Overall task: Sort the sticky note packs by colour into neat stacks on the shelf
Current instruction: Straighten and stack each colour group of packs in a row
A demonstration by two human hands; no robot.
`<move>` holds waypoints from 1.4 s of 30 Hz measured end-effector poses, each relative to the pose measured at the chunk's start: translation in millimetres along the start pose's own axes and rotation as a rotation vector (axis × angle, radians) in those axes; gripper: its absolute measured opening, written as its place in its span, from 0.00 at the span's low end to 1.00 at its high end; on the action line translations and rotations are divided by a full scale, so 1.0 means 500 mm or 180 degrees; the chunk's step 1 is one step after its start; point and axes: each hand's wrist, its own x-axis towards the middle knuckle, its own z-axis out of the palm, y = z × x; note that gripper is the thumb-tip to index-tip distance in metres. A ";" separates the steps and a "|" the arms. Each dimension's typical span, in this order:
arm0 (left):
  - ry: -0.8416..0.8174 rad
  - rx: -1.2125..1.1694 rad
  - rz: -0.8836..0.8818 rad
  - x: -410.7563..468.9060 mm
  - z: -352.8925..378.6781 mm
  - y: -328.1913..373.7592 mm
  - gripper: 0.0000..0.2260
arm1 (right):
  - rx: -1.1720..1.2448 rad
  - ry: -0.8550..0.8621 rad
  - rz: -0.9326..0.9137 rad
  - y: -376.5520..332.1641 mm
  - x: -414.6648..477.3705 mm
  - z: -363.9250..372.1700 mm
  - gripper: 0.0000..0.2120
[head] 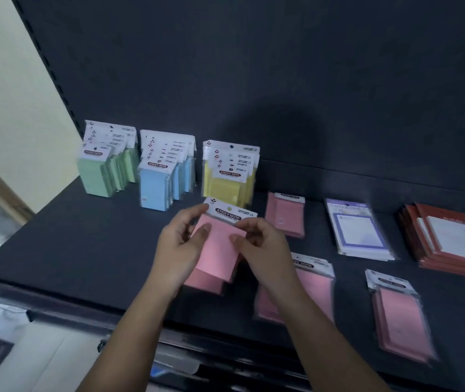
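left hand [181, 241] pinches pink pack [220, 244] at its left edge | right hand [259, 244] pinches its right edge | fingers curled

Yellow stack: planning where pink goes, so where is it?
Head view, centre: yellow stack stands right of the blue stack, just behind the held pink pack.

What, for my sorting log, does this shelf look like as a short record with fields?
sorted at back left: green stack, blue stack, yellow stack, upright
held: pink bundle, gripped by left hand and right hand
pink unsorted: rear pink pack, middle pink pack, front pink pack, flat on the shelf
far right: purple-bordered pads, red pads
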 end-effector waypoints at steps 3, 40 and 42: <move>-0.0078 0.0608 -0.0148 0.006 -0.021 -0.030 0.15 | -0.0727 -0.0006 -0.0055 0.012 0.007 0.031 0.08; -0.0363 -0.0383 -0.0406 0.067 0.267 0.018 0.12 | 0.0746 0.1549 0.0535 0.030 0.028 -0.162 0.07; -0.0579 -0.0585 -0.0443 0.050 0.271 0.040 0.15 | 0.0968 0.1776 0.0371 0.025 0.015 -0.178 0.09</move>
